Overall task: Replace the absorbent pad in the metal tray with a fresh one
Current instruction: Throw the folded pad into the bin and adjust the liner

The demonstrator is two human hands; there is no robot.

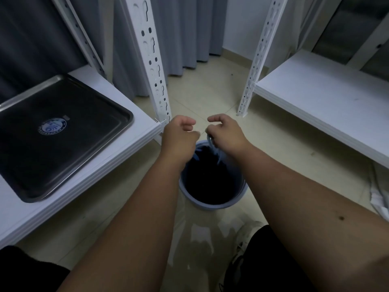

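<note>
Metal tray (pixel 63 131) sits bare on the left shelf (pixel 134 142), no pad in it that we can see, just a round blue-white sticker (pixel 52 126) near its middle; its long axis looks to run from lower left up toward the shelf's corner post (pixel 151 60). What we take for the used pad, a bluish crumpled bit (pixel 211 144), hangs at our right hand (pixel 225 133) directly over the blue bin (pixel 212 175) on the floor. Right-hand fingers are curled and seem to pinch that bit, though the contact is partly hidden, so we judge rather than see it. Left hand (pixel 179 133) is beside it, fingers loosely curled, nothing visibly in them. Tray lies to the left of both hands and a bit nearer us, w/ the left hand closer to it. No fresh pad in view, so we can't tell which way that reach goes. Right shelf (pixel 315 98) has nothing we can make out on it; white shoe (pixel 248 232) below.
</note>
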